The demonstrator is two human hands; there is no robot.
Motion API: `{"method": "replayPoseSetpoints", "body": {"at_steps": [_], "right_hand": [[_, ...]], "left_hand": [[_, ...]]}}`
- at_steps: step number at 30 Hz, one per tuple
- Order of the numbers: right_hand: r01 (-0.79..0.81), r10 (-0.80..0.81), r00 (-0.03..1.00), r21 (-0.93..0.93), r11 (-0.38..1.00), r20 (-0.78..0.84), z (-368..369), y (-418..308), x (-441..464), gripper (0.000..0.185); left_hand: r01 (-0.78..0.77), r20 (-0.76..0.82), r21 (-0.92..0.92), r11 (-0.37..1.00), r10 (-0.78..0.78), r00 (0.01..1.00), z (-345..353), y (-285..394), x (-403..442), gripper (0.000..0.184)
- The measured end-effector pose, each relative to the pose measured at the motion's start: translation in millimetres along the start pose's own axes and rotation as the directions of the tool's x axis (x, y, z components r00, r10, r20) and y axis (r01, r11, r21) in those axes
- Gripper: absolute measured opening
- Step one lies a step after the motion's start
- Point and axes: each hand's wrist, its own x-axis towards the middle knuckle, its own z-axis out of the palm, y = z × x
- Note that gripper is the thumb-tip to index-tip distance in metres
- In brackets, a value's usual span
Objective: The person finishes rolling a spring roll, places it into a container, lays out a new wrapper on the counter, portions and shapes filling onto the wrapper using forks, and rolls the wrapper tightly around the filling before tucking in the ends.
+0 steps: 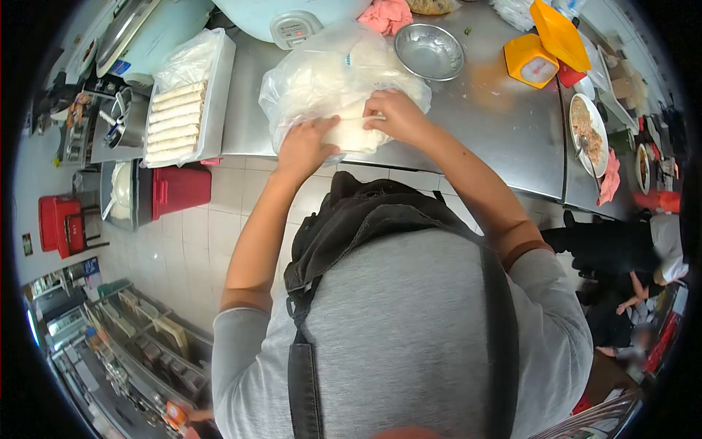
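Head cam, fr. where I stand: white dough (pixel 357 137) lies partly in clear plastic bag (pixel 307 82) at bench (pixel 497 139) front edge. R hand (pixel 395 117) pinches a white fold (pixel 357 119), dough or bag, can't tell; L hand (pixel 304 148) on bag, grip unclear. Metal bowl (pixel 429 53) nr, twd back edge.

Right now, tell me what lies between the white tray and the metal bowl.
In the head view, the plastic bag of dough lies on the steel table between the white tray and metal bowl.
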Motion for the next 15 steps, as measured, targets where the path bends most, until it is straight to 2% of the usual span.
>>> {"method": "replayPoseSetpoints", "body": {"at_steps": [2, 3, 5, 9, 11, 13, 14, 15], "right_hand": [[0.068, -0.062, 0.996, 0.094, 0.993, -0.072, 3, 11, 7, 0.023], [0.075, -0.068, 0.995, 0.101, 0.992, -0.067, 1, 11, 10, 0.023], [0.025, -0.013, 0.997, 0.162, 0.987, -0.076, -3, 11, 15, 0.029], [-0.047, 0.039, 0.998, 0.195, 0.98, 0.044, -34, 5, 28, 0.034], [-0.178, 0.179, 0.983, 0.404, 0.897, 0.037, -55, -10, 27, 0.036], [-0.123, 0.121, 0.992, 0.458, 0.881, 0.033, -68, -9, 25, 0.033], [-0.078, 0.07, 0.997, 0.505, 0.859, 0.035, -74, -8, 20, 0.032], [-0.087, 0.077, 0.996, 0.503, 0.86, 0.042, -82, -11, 12, 0.032]], "left_hand": [[0.017, -0.202, 0.043, 0.999, -0.008, 0.979, 11, 4, -1, 0.07], [0.028, -0.201, 0.045, 0.999, -0.018, 0.979, 12, 10, 0, 0.07], [0.023, -0.354, 0.021, 0.999, -0.014, 0.935, 12, 21, 6, 0.066], [0.024, -0.378, 0.129, 0.991, 0.027, 0.925, -9, 27, 19, 0.056], [-0.068, -0.344, -0.064, 0.996, 0.042, 0.938, -29, 23, 24, 0.046], [-0.075, -0.398, -0.073, 0.994, 0.039, 0.916, -57, 32, 25, 0.041], [-0.118, -0.364, -0.304, 0.945, -0.001, 0.931, -74, 33, 26, 0.039], [-0.141, -0.314, -0.524, 0.84, -0.037, 0.949, -88, 38, 25, 0.037]]}}
